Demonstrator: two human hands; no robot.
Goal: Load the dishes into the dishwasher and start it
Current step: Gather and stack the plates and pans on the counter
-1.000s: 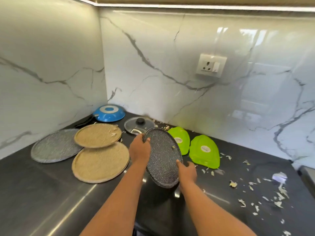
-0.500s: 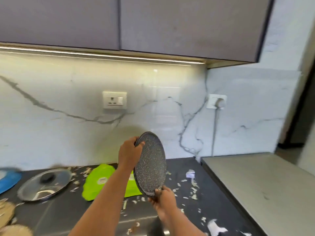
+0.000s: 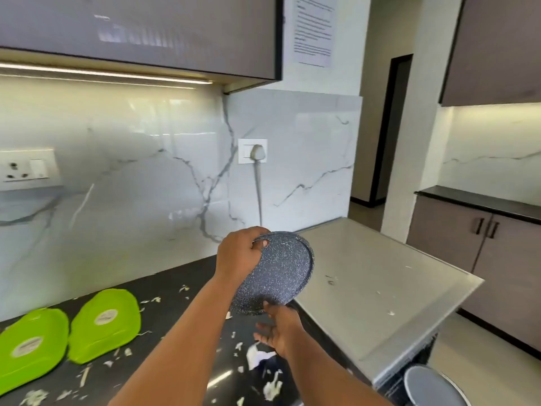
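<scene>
The speckled grey plate is held tilted above the counter, its top rim clenched by the left hand and its lower edge pinched by right-hand fingers, presumably for steady carrying toward the dishwasher

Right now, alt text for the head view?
Both hands hold a speckled grey plate upright above a black counter: left hand on its top edge, right hand under its bottom edge. Two green lids and scattered scraps lie on the counter; a dishwasher holding another plate shows at lower right.
</scene>
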